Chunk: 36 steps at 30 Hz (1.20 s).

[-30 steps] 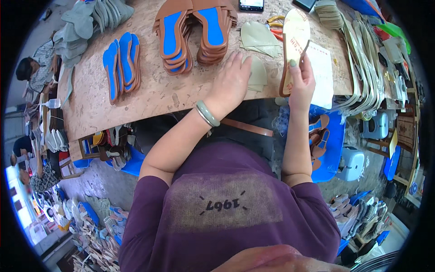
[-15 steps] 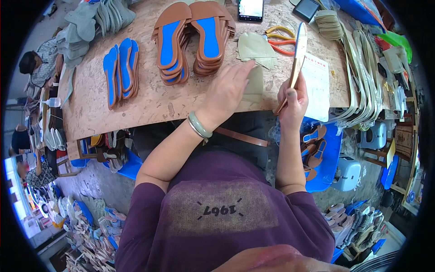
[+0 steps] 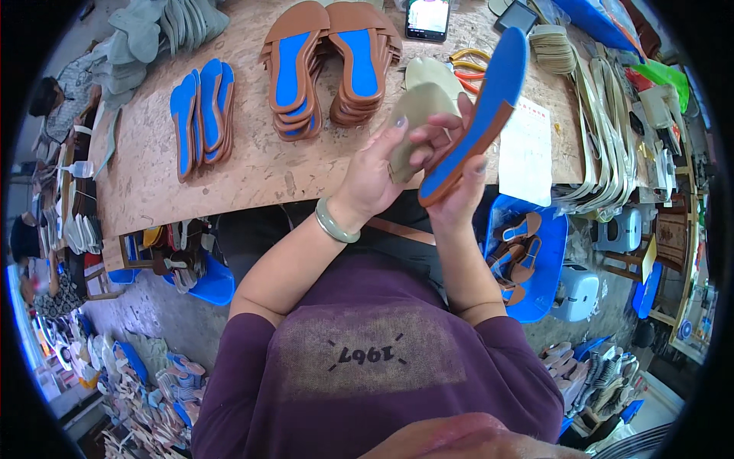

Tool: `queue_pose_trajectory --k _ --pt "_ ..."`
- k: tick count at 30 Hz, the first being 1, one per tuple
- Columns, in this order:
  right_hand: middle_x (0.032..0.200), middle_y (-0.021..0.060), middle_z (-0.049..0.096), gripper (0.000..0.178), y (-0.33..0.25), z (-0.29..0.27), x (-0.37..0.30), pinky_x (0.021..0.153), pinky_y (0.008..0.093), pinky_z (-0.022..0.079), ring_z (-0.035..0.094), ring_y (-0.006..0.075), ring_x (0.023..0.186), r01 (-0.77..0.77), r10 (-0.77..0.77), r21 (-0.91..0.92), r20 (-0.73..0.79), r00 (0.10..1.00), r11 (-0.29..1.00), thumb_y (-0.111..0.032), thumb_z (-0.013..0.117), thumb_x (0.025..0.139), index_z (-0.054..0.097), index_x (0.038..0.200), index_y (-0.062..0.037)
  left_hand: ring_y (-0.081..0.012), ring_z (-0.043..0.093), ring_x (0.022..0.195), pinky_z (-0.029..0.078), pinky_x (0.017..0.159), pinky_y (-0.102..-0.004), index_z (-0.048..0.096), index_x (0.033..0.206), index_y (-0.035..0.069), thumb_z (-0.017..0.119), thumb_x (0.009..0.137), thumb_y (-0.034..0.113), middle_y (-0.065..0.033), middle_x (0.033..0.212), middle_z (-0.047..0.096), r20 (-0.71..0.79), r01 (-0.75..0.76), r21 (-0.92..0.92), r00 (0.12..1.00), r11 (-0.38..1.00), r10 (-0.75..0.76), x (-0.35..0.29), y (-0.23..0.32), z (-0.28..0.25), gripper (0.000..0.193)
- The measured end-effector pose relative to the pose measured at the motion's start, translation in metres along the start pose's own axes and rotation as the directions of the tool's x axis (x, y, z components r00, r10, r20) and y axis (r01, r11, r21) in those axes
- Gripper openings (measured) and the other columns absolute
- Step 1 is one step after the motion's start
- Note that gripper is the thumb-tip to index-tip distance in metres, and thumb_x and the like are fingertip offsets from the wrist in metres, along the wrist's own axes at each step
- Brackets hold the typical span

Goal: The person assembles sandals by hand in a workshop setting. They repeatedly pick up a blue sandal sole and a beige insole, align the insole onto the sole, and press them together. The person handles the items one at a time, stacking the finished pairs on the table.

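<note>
Between the thumb and fingers of my left hand is an olive-beige rounded flat piece, raised off the table. My right hand grips a shoe insole by its lower end, blue face up and brown rim along its edge. The insole is tilted, its wide end pointing away to the upper right. My left fingertips come close to the insole's edge; whether they touch it I cannot tell. Another pale olive piece lies on the table behind, partly hidden by the raised one.
Two stacks of brown-and-blue soles stand at the back, with narrower blue insoles to their left. Pliers, a phone and a paper sheet lie beyond my right hand. Beige strips hang over the table's right side.
My left hand has lifted an olive piece from the table. The insole, seen edge-on before, has turned to show its blue face, and my right hand has moved left toward the other hand.
</note>
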State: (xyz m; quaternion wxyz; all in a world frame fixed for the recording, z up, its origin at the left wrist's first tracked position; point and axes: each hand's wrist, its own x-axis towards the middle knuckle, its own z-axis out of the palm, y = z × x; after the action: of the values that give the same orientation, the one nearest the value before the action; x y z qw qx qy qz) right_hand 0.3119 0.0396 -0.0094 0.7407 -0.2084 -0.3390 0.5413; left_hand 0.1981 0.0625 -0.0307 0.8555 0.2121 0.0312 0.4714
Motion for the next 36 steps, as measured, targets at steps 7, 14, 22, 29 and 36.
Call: queue_pose_trajectory --k 7,14,22,29,36 --pt "0.098 0.0092 0.062 0.102 -0.05 -0.021 -0.015 0.055 0.0216 0.047 0.057 0.0096 0.065 -0.07 0.055 -0.615 -0.044 0.998 0.785 -0.038 0.083 0.071 0.028 0.145 0.0045 -0.0346 0.045 0.131 0.037 0.109 -0.0539 0.031 0.144 0.0 0.031 0.103 0.034 -0.0192 0.143 0.043 -0.14 0.082 -0.12 0.985 0.989 -0.099 -0.012 0.038 0.028 0.053" --pt "0.118 0.0232 0.06 0.09 -0.028 -0.016 -0.05 0.087 0.0351 0.054 0.066 0.0304 0.102 0.366 -0.056 -0.903 0.363 0.93 0.225 -0.024 0.089 0.065 0.041 0.135 0.0051 -0.0239 0.053 0.123 0.045 0.103 -0.0423 0.04 0.139 0.005 0.036 0.103 0.036 -0.0121 0.134 0.053 -0.142 0.023 -0.099 0.989 0.995 -0.037 -0.021 0.05 0.012 0.048" --pt "0.117 0.0224 0.061 0.089 -0.016 -0.004 -0.051 0.082 0.0362 0.055 0.066 0.0317 0.1 0.462 -0.091 -0.883 0.455 0.886 0.079 -0.023 0.089 0.063 0.043 0.135 0.0037 -0.0257 0.051 0.125 0.045 0.103 -0.0421 0.04 0.139 0.004 0.035 0.103 0.039 -0.0135 0.135 0.051 -0.157 0.007 -0.044 0.987 0.999 -0.014 -0.031 0.06 0.02 0.05" --pt "0.112 0.0208 0.063 0.087 -0.013 -0.002 -0.053 0.079 0.0359 0.056 0.067 0.031 0.095 0.478 -0.104 -0.874 0.47 0.877 0.086 -0.023 0.088 0.064 0.044 0.134 0.0033 -0.0286 0.05 0.126 0.042 0.106 -0.0457 0.041 0.139 0.004 0.033 0.103 0.04 -0.0148 0.136 0.051 -0.165 0.014 -0.046 0.986 0.999 -0.021 -0.031 0.059 0.017 0.051" --pt "0.109 0.0203 0.064 0.087 -0.013 -0.008 -0.051 0.078 0.0358 0.056 0.067 0.031 0.093 0.478 -0.11 -0.873 0.468 0.877 0.093 -0.023 0.088 0.064 0.044 0.134 0.0031 -0.0295 0.049 0.127 0.042 0.106 -0.0465 0.041 0.139 0.003 0.033 0.103 0.04 -0.0159 0.136 0.051 -0.195 0.029 -0.002 0.98 1.0 -0.029 -0.03 0.057 0.019 0.052"
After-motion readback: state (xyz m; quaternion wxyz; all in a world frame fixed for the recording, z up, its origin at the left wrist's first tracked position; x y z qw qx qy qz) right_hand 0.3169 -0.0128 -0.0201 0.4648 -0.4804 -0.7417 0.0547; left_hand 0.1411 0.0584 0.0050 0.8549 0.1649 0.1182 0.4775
